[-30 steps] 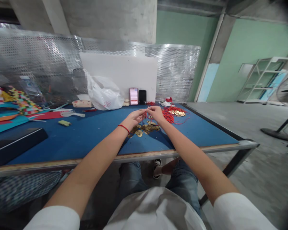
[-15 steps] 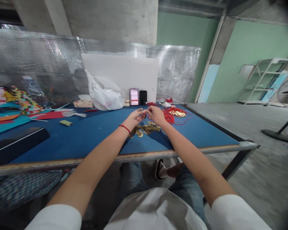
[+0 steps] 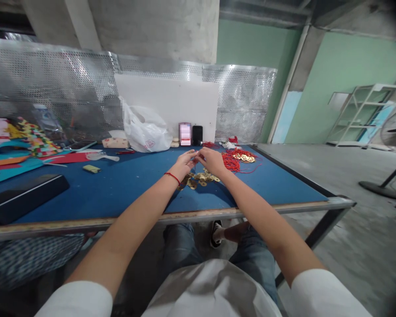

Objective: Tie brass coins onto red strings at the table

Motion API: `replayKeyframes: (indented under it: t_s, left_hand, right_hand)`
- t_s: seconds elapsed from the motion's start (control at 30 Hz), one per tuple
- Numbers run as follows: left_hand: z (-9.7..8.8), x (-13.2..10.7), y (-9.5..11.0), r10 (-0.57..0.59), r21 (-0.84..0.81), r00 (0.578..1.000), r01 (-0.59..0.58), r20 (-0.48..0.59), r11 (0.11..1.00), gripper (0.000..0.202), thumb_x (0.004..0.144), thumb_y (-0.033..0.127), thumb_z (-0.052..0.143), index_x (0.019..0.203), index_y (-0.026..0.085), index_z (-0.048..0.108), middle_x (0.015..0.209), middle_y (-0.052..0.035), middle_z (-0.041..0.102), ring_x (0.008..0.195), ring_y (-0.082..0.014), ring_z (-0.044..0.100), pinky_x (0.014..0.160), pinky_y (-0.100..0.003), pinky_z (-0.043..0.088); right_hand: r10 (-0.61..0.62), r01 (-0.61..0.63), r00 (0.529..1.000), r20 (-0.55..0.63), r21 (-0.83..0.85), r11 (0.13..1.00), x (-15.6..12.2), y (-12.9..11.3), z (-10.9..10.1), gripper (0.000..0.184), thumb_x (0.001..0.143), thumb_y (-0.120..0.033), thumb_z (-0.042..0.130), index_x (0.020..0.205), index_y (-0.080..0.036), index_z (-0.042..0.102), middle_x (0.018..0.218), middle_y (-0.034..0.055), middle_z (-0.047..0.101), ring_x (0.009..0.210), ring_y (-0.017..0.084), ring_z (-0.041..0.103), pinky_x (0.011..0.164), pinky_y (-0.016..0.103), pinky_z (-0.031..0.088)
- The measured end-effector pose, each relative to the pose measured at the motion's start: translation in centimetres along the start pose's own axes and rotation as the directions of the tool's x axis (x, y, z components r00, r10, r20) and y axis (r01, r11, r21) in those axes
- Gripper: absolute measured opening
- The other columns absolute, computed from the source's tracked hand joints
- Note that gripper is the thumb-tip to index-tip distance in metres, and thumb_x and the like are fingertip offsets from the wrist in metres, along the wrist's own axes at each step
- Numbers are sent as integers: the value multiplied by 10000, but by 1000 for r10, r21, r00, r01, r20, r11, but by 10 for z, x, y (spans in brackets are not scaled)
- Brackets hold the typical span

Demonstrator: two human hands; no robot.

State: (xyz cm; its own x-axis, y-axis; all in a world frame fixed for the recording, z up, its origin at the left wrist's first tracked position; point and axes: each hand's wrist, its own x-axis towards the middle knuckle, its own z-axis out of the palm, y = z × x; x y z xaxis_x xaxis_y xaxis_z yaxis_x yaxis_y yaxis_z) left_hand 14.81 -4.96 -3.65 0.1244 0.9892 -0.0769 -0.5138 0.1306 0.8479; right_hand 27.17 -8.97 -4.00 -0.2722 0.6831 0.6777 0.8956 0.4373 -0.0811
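My left hand (image 3: 185, 162) and my right hand (image 3: 212, 160) meet fingertip to fingertip above a heap of brass coins (image 3: 199, 178) on the blue table (image 3: 119, 189). Both hands are closed in a pinch on something small between them; it is too small to name. A red string bracelet circles my left wrist. To the right of my right hand lies a tangle of red cord (image 3: 232, 162) with more brass coins (image 3: 244, 156) on it.
A white plastic bag (image 3: 145, 130), two phones (image 3: 190, 134) and a white board stand at the table's back. A black box (image 3: 23, 198) and coloured paper (image 3: 16, 154) lie at the left. A metal shelf (image 3: 359, 114) and a fan stand (image 3: 383, 180) are at the right.
My hands have drawn a little closer together over the coins. The view has shifted slightly; nothing else on the table has moved.
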Motion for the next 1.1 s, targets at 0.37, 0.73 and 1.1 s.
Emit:
replayKeyframes:
  t_s: [0.37,0.73,1.1]
  left_hand:
    - [-3,5,0,41,47,999,-42,16,998,313,629,-88,647,842,130,575,601,18,601,535,-89,588,623,-202,483]
    - [-1,-2,1,39,82,992,-49,123,995,308,601,-124,668,742,123,550,624,-13,630,595,-107,631,673,-220,515]
    - [0,-5,1,77,155,997,-80,25,985,315,550,-127,667,728,108,558,581,-12,616,570,-108,615,680,-234,515]
  right_hand:
    - [86,-78,993,-85,94,993,2,1,-2,207,859,-376,554,814,-196,646,868,37,655,823,166,560,682,252,350]
    - [353,-486,867,351,750,448,9,15,13,304,835,-336,588,595,-149,581,577,19,603,505,106,531,545,240,425]
    - [365,-524,839,403,781,340,6,18,6,178,698,-182,687,545,-121,619,461,-16,550,420,54,463,427,168,372]
